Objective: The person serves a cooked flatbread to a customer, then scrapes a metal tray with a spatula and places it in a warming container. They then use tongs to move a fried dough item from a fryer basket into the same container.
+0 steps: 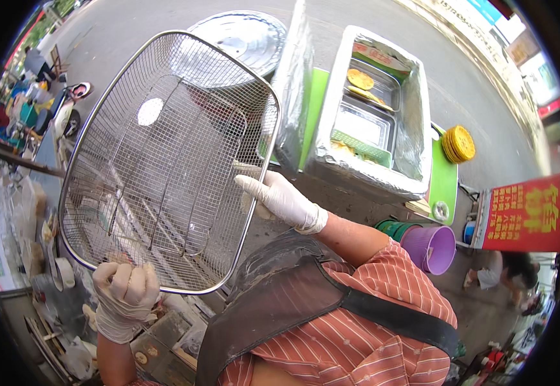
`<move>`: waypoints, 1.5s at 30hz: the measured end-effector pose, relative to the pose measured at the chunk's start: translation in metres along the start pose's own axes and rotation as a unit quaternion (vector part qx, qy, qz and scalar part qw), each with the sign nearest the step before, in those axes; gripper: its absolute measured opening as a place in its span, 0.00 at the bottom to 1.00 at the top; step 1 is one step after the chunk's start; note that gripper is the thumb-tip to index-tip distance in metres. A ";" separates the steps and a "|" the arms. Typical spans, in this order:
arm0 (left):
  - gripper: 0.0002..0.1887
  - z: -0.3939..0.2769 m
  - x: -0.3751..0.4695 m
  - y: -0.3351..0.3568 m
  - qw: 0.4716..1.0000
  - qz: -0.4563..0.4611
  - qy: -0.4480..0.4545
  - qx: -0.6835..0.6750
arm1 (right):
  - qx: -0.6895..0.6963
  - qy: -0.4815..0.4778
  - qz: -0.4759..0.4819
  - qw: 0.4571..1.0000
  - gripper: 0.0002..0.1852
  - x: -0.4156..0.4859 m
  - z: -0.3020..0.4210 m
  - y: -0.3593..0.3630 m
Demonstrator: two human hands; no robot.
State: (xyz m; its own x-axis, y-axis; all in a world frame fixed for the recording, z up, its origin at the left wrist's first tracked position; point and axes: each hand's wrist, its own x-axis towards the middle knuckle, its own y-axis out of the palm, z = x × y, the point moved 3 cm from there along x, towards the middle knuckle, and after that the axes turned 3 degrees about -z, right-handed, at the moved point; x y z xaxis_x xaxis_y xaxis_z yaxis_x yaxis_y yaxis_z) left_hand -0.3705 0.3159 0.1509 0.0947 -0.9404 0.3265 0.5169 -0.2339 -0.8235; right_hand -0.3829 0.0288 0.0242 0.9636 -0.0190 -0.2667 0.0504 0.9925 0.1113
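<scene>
Both my hands wear whitish disposable gloves and grip a large rectangular stainless-steel wire-mesh basket (pixel 183 144). My left hand (pixel 126 299) has its fingers curled at the lower left rim. At the right-hand rim, my right hand (pixel 282 200) lays its thumb over the metal edge; its other fingers are partly hidden behind the mesh. The basket is held up and tilted, so its inside faces me. A bright round patch shows through the mesh; I cannot tell what it is.
A foil-lined box (pixel 417 144) holds metal trays, flat breads (pixel 360 79) and a green plastic basket (pixel 362 148). Beside it are a foil-covered panel (pixel 295 96), a large round metal lid (pixel 241 41), stacked flatbreads (pixel 458 144) and a purple bucket (pixel 427 248). Cluttered worktop lies lower left.
</scene>
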 end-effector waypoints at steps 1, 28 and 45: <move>0.14 -0.003 0.027 0.010 0.999 -0.014 0.038 0.008 | 0.057 0.001 -0.023 0.998 0.30 -0.006 -0.002 -0.026; 0.25 -0.060 0.270 0.211 0.871 -0.071 -0.280 -0.397 | 0.536 0.192 -0.424 0.705 0.12 0.016 -0.216 -0.463; 0.20 -0.071 0.262 0.224 0.816 -0.068 -0.303 -0.488 | 0.509 0.132 -0.522 0.672 0.24 0.104 -0.295 -0.459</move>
State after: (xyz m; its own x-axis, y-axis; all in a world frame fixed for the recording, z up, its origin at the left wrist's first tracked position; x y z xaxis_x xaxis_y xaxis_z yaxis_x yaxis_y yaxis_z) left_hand -0.2907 -0.0006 0.0189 0.6495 -0.6630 0.3722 -0.3369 -0.6898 -0.6408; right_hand -0.3837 -0.3935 -0.3372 0.1907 -0.4839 -0.8541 0.9452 -0.1444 0.2928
